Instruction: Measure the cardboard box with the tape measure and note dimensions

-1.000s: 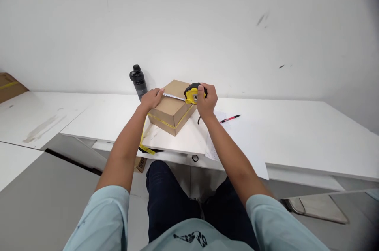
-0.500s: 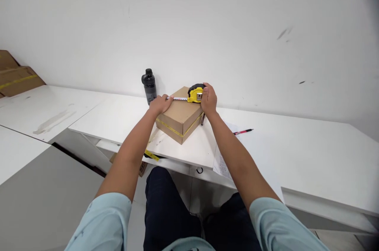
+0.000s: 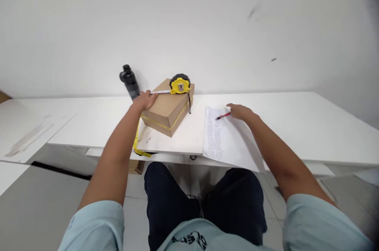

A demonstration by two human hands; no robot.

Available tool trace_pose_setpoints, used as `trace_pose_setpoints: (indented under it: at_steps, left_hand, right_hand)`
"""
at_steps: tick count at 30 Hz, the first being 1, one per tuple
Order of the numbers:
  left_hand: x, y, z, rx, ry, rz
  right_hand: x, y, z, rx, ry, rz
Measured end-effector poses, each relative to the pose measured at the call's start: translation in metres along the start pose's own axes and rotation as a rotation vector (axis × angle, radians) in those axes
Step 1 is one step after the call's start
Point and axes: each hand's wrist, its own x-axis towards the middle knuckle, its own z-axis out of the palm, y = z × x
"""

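Observation:
On the white table sits a closed brown cardboard box (image 3: 166, 106) with yellow tape around its side. My left hand (image 3: 145, 100) is at the box's left corner, its thumb holding the blade end of a tape measure against the top. The yellow and black tape measure (image 3: 180, 84) stands on the box top, its white blade (image 3: 161, 92) drawn out to that hand and its strap hanging over the side. To the right, my right hand (image 3: 241, 112) has closed fingers on a red pen (image 3: 223, 116), dark end pointing left, above a written paper sheet (image 3: 214, 136).
A dark water bottle (image 3: 129, 81) stands by the wall, left of the box. A yellow tape strip (image 3: 139, 149) bends over the table's front edge. Below it lies a cardboard piece (image 3: 136, 166). The sheet overhangs the front edge.
My right hand has let go of the tape measure, moved right and taken hold of the pen, which now points left. My left hand stays at the box corner. The view has shifted right.

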Motion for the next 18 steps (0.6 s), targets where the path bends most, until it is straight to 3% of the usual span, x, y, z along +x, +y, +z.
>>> trace_pose_setpoints:
  at_steps: [2, 5, 11, 13, 15, 18]
  left_hand:
    - [0.005, -0.001, 0.0, -0.004, 0.012, -0.003]
    - [0.008, -0.002, 0.0, -0.008, 0.025, 0.002]
    - [0.005, -0.001, -0.002, -0.015, 0.05, -0.024]
    - [0.007, -0.001, -0.001, -0.021, 0.061, -0.028]
    - [0.009, -0.001, -0.001, -0.025, 0.068, -0.034]
    - [0.012, 0.0, 0.0, -0.013, 0.059, -0.052]
  right_hand:
    - [-0.008, 0.014, 0.009, -0.023, -0.024, 0.009]
    - [-0.014, 0.016, 0.012, -0.055, 0.002, -0.042]
    - [-0.04, 0.006, 0.019, 0.063, 0.188, -0.166]
    - [-0.053, 0.003, 0.03, 0.221, 0.244, -0.174]
    - [-0.064, 0.001, 0.043, 0.532, 0.266, -0.183]
    - [-0.07, -0.001, 0.056, 0.918, 0.228, -0.18]
